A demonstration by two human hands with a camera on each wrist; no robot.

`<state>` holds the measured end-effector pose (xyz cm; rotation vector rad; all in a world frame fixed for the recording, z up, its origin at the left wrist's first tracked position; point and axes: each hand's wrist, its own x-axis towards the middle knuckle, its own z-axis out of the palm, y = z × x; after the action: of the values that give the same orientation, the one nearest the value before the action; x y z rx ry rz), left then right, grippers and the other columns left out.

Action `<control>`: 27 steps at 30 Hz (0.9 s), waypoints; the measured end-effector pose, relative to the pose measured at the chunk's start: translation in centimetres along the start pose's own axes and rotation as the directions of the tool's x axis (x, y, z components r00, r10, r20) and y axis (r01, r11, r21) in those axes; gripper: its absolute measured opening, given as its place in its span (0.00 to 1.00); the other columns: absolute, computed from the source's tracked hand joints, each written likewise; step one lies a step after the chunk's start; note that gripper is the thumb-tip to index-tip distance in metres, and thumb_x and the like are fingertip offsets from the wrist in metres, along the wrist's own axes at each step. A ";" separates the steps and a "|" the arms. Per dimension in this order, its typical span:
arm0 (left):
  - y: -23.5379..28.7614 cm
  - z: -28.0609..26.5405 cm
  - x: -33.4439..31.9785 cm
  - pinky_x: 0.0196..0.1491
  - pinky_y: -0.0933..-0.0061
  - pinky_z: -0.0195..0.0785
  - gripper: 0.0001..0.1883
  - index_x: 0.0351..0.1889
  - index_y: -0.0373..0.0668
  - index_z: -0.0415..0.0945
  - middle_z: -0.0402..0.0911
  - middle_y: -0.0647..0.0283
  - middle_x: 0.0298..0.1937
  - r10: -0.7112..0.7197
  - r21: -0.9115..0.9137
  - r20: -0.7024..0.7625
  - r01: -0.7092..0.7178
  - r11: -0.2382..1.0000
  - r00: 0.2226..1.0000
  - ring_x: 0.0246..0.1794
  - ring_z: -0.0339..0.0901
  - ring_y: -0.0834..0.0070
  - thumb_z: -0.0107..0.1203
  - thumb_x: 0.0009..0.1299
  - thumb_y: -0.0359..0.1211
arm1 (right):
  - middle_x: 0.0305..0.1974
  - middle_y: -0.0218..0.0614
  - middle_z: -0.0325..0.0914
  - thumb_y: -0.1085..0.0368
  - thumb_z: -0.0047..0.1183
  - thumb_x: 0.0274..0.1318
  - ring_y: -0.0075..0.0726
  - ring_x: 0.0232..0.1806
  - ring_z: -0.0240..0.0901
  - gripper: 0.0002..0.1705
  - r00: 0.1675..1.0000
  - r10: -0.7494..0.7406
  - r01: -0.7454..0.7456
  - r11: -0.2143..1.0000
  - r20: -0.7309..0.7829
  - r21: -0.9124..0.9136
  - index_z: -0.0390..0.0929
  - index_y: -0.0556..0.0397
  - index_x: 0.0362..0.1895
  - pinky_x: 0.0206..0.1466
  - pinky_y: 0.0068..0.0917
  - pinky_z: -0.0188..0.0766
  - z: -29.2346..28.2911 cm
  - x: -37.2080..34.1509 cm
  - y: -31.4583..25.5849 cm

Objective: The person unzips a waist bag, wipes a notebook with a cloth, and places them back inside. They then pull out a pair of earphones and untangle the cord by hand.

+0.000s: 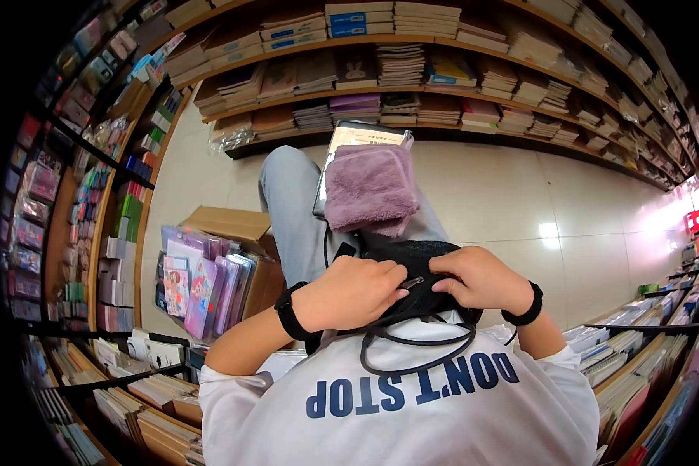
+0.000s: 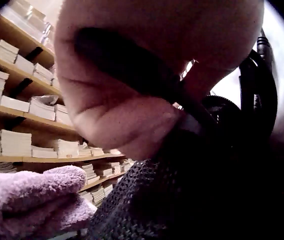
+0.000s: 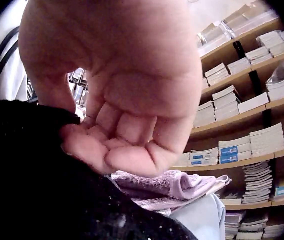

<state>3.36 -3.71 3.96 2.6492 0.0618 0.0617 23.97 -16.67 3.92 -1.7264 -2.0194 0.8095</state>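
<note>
A person in a white shirt [image 1: 435,419] printed "DON'T STOP" has 2 hands at a soft black mesh fabric bag [image 1: 392,252] on their lap, close to the waist. The left hand [image 1: 353,291] has curled fingers and pinches the bag's edge; the right hand [image 1: 485,277] grips the opposite side between thumb and bent fingers. A small metal zip pull [image 1: 414,283] shows between them. Just beyond the bag, a folded mauve plush towel [image 1: 369,186] covers part of a cream-and-black flat packet [image 1: 367,136]. At left stands an open brown cardboard box [image 1: 266,291] of plastic-wrapped notebooks [image 1: 203,283].
</note>
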 end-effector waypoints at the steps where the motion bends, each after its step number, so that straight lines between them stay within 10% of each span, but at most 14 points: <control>1: -0.3 0.2 0.0 0.29 0.62 0.69 0.10 0.33 0.41 0.69 0.74 0.60 0.30 0.049 0.044 -0.011 -0.049 0.998 0.999 0.30 0.77 0.60 0.55 0.67 0.36 | 0.25 0.48 0.75 0.65 0.58 0.49 0.59 0.32 0.72 0.11 1.000 -0.003 0.003 1.000 -0.008 0.008 0.71 0.57 0.27 0.35 0.46 0.66 0.0 0.0 0.0; 9: -0.8 0.1 1.1 0.27 0.72 0.69 0.08 0.32 0.43 0.70 0.70 0.66 0.28 0.213 0.441 -0.055 -0.168 0.882 0.976 0.28 0.75 0.73 0.57 0.57 0.32 | 0.24 0.46 0.72 0.67 0.57 0.48 0.57 0.30 0.70 0.10 0.993 -0.055 0.053 0.998 -0.105 -0.018 0.69 0.57 0.26 0.32 0.45 0.65 0.5 0.3 -0.4; 18: -1.9 -0.6 2.9 0.32 0.69 0.68 0.07 0.31 0.42 0.72 0.71 0.65 0.28 0.375 0.136 -0.121 -0.359 0.923 0.919 0.31 0.74 0.68 0.56 0.58 0.33 | 0.20 0.34 0.71 0.64 0.56 0.48 0.47 0.24 0.69 0.09 0.965 -0.221 0.192 0.963 -0.143 -0.192 0.70 0.50 0.22 0.29 0.38 0.63 0.3 0.5 0.5; 21: -1.9 0.6 2.4 0.35 0.62 0.65 0.06 0.32 0.43 0.72 0.71 0.64 0.29 0.196 -0.007 -0.044 -0.197 0.980 0.980 0.32 0.72 0.63 0.56 0.61 0.33 | 0.20 0.34 0.70 0.64 0.57 0.48 0.46 0.23 0.68 0.09 0.956 -0.259 0.233 0.955 -0.139 -0.182 0.70 0.50 0.22 0.29 0.37 0.63 0.5 0.6 0.7; 27: -2.9 -0.6 3.5 0.31 0.69 0.60 0.06 0.27 0.47 0.71 0.70 0.70 0.23 0.472 0.307 -0.024 -0.443 0.842 0.881 0.27 0.70 0.72 0.56 0.59 0.35 | 0.20 0.34 0.70 0.65 0.57 0.47 0.46 0.24 0.69 0.08 0.957 -0.248 0.219 0.958 -0.151 -0.188 0.70 0.49 0.24 0.28 0.37 0.63 0.6 0.5 1.0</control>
<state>6.68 -0.66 3.27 2.8944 -0.5808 0.3704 24.24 -16.23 2.79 -1.5409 -2.1704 0.4072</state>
